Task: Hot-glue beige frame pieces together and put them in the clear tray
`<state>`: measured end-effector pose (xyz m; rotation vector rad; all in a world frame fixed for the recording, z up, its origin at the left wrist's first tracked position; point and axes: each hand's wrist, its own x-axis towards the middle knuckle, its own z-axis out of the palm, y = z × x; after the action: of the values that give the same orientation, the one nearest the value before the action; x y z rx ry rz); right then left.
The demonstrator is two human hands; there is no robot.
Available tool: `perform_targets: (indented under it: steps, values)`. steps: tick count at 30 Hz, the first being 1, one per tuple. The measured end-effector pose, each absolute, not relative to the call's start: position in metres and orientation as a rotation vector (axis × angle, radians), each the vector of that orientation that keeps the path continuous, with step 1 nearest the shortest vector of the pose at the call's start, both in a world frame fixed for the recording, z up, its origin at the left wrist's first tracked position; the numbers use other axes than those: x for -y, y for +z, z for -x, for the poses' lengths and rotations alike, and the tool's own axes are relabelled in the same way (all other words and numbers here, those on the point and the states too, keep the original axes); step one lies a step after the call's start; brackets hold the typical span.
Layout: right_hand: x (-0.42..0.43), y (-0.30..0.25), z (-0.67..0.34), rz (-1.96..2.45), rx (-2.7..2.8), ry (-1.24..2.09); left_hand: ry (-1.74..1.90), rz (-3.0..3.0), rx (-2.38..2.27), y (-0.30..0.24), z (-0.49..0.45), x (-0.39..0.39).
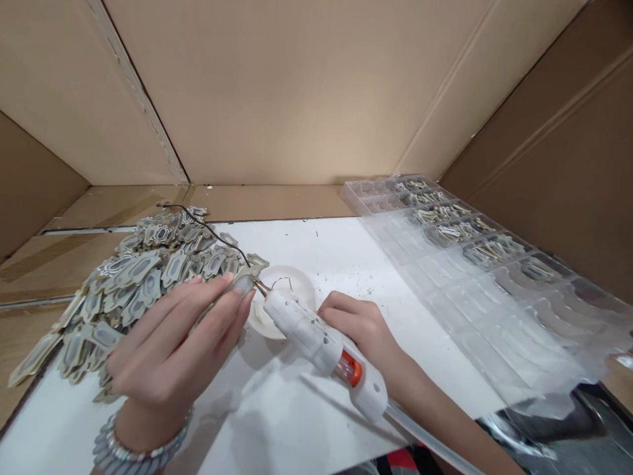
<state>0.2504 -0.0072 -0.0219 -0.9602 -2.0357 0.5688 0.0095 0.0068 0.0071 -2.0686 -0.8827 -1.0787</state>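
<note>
My right hand (359,323) grips a white hot glue gun (306,330) with an orange part on its body. A long translucent stick (430,439) runs out of its back end. Pinched in my left hand (173,343) is a small flat greyish frame-shaped piece (242,285), and the gun's metal nozzle (260,285) is at its edge, touching or nearly so. Beneath the nozzle is a small round white dish (301,280) with a thin bent wire (283,280) over it. A thin dark cord (212,231) reaches from behind the held piece toward the upper left.
A heap of similar flat pieces (133,284) covers the table's left side. On the right lies a clear compartment tray (475,310), with small metallic-looking parts (445,231) in several far compartments. Cardboard walls (297,92) enclose the white table (316,244), which has dark specks.
</note>
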Motion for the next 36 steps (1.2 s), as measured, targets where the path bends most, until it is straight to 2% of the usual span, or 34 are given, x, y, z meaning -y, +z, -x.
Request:
perform_targets:
  steps: [36]
  values:
    - [0.0072,-0.0164,-0.251,0.9,2.004,0.697,-1.05,2.021,0.925,0.0063,-0.0068,-0.0048]
